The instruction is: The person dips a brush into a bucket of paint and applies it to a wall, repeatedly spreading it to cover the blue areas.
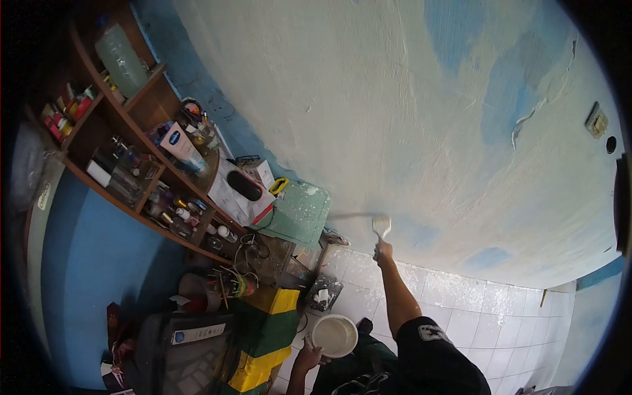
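Gripping pale-bristled brush (381, 227) at wall (395, 118), right hand (382, 251); left hand (309, 359) holding white bowl (334, 335).

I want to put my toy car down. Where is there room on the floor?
The white tiled floor along the pale plastered wall, right of the outstretched right hand with its paintbrush, is bare. It is crowded left of the left hand holding the round white bowl: wooden shelves, yellow-green bag.
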### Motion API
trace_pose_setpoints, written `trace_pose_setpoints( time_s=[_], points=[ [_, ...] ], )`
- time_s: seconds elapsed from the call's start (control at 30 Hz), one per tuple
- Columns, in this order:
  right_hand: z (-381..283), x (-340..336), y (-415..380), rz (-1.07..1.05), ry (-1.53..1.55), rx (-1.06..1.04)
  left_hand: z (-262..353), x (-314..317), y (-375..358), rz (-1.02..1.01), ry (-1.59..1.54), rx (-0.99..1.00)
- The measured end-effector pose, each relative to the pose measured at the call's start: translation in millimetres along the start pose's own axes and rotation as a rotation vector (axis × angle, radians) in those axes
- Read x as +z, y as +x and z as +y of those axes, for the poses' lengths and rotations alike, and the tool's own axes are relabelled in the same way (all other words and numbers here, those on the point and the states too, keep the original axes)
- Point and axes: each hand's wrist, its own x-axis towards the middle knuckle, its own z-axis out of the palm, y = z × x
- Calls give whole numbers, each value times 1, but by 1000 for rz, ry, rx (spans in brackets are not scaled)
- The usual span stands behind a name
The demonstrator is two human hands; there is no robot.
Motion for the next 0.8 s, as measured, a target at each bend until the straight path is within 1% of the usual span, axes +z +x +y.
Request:
trace_pose_setpoints(
  time_s=[0.03,0.1,0.17,0.2,0.27,0.33,0.4,0.47,0.5,0.57,0.6,0.67,0.7,0.73,0.8],
  points=[
    [8,-13,0,13,13,75,-3,-3,0,1,-20,22],
    [23,-36,-19,80,-48,127,-13,-7,4,0,-68,54],
    [43,-61,-41,125,-127,134,-25,-11,11,46,9,107],
    [54,-78,-53,103,-153,129,-34,-14,18,63,49,133],
    [71,-103,-77,102,-207,137,-73,-26,55,100,126,223],
    [75,-122,-109,145,-264,162,-78,-26,55,70,85,224],
    [64,-127,-157,75,-237,59,-20,-19,16,-24,-73,125],
    [35,-125,-228,49,-262,-63,-20,-21,35,-32,-21,113],
    [19,-116,-254,34,-283,-129,-40,-28,73,0,139,222],
    [-6,-105,-291,33,-364,-249,-50,-25,92,16,352,359],
    [-21,-98,-311,-8,-330,-286,-21,-21,81,-3,405,384],
    [-37,-91,-337,25,-499,-437,12,-12,60,-1,469,450],
    [-48,-82,-353,25,-500,-452,16,-8,56,28,518,508],
    [-58,-77,-367,64,-620,-451,23,-3,54,56,575,578],
    [-77,-64,-396,161,-976,-518,64,11,15,-110,286,318]
  ],
)
